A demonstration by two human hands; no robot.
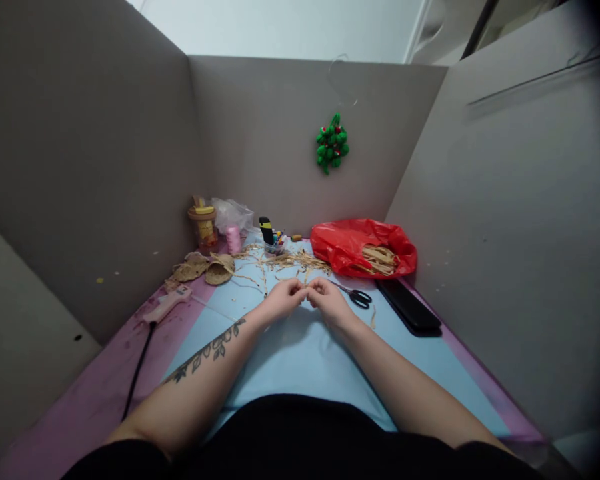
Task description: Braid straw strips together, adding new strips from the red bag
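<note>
My left hand and my right hand meet over the middle of the light blue table cover, thumbs and fingertips pinched together. Between them shows a bit of a thin tan straw strand; most of it is hidden by the fingers. Just beyond the hands lies a loose pile of dry straw strands. Black-handled scissors rest to the right of my right hand, with the blades pointing toward it.
At right are a red plastic bag of straw and a black case. On the left lie a corded glue gun and woven pieces. Behind stand a lidded cup, pink thread and a pen tub. Grey panels enclose the table.
</note>
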